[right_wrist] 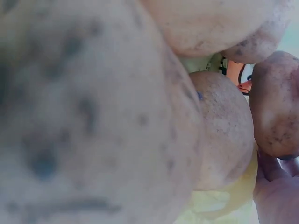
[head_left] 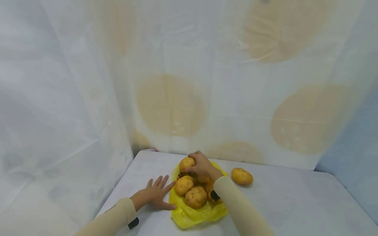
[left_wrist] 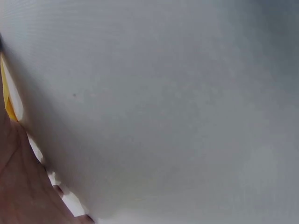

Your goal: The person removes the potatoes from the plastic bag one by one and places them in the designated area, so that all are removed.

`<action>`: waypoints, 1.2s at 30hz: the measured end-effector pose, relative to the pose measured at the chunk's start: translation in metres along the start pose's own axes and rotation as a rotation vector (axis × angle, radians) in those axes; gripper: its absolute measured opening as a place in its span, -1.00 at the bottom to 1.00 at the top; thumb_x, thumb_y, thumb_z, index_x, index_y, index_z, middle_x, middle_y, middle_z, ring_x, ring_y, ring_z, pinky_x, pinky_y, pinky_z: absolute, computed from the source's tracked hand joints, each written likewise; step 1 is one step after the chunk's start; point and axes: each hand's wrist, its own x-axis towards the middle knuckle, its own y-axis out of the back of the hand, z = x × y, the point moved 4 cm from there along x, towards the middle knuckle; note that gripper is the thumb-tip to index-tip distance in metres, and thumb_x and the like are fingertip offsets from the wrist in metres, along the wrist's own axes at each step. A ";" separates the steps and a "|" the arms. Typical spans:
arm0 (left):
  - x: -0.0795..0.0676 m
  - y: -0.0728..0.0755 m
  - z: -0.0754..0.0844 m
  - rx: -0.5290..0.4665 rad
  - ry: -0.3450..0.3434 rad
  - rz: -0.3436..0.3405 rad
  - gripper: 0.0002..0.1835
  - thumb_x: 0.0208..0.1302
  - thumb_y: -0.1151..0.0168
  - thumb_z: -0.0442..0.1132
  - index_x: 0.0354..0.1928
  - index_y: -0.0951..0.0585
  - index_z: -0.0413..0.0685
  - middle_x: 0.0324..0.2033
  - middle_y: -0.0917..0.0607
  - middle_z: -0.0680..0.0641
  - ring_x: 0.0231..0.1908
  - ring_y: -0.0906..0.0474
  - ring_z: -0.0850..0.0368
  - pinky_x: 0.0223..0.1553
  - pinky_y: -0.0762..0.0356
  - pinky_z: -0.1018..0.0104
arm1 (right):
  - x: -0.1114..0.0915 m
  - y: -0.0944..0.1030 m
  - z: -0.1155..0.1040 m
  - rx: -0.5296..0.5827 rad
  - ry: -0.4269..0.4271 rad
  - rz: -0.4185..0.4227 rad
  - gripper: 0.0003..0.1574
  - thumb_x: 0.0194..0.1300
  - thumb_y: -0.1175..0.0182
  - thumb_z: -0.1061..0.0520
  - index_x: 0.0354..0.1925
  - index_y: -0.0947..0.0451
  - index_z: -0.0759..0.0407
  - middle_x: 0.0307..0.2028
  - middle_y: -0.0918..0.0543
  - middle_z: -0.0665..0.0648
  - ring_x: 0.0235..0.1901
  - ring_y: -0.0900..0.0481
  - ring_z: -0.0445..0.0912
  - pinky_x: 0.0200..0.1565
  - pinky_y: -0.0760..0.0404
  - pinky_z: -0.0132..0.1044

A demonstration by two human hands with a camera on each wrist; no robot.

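Several potatoes (head_left: 196, 197) lie bunched on a spread yellow plastic bag (head_left: 189, 218) in the head view. At the far end of the bunch, my right hand (head_left: 203, 165) grips one potato (head_left: 186, 163) between thumb and fingers. The right wrist view shows that potato (right_wrist: 276, 109) by the fingers, with other potatoes (right_wrist: 222, 130) close to the camera. My left hand (head_left: 156, 194) rests on the table with fingers spread, its fingertips touching the bag's left edge. Only part of the left hand (left_wrist: 25, 182) shows in the left wrist view.
A single potato (head_left: 242, 177) lies on the white-covered table (head_left: 295, 203) to the right of the bag. Hanging sheets with tan circles (head_left: 236, 105) stand behind the table, and a pale sheet (head_left: 59, 131) hangs on the left.
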 end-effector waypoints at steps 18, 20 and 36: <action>0.003 -0.003 -0.008 0.000 0.007 0.002 0.19 -0.10 0.01 0.72 0.56 0.00 0.38 0.58 0.11 -0.17 0.53 0.14 -0.31 0.38 0.18 -0.48 | -0.006 0.011 -0.012 0.215 0.020 -0.029 -0.19 0.16 -0.44 -0.14 0.27 -0.42 0.11 0.05 -0.63 0.09 -0.12 -0.64 -0.11 -0.06 -0.66 -0.20; 0.003 -0.003 -0.010 -0.004 0.014 -0.002 0.19 -0.09 0.01 0.72 0.56 0.00 0.38 0.58 0.12 -0.17 0.53 0.15 -0.31 0.38 0.19 -0.47 | -0.008 0.012 -0.013 0.261 0.019 -0.038 -0.19 0.14 -0.46 -0.14 0.26 -0.43 0.09 0.03 -0.63 0.08 -0.13 -0.64 -0.11 -0.07 -0.66 -0.20; 0.008 -0.002 -0.005 -0.017 0.003 0.006 0.19 -0.11 -0.02 0.72 0.56 -0.01 0.38 0.58 0.10 -0.17 0.53 0.14 -0.31 0.38 0.19 -0.47 | -0.027 0.022 -0.003 0.279 0.006 -0.059 -0.17 0.13 -0.45 -0.17 0.28 -0.41 0.05 0.08 -0.61 0.09 -0.04 -0.62 -0.08 0.00 -0.65 -0.14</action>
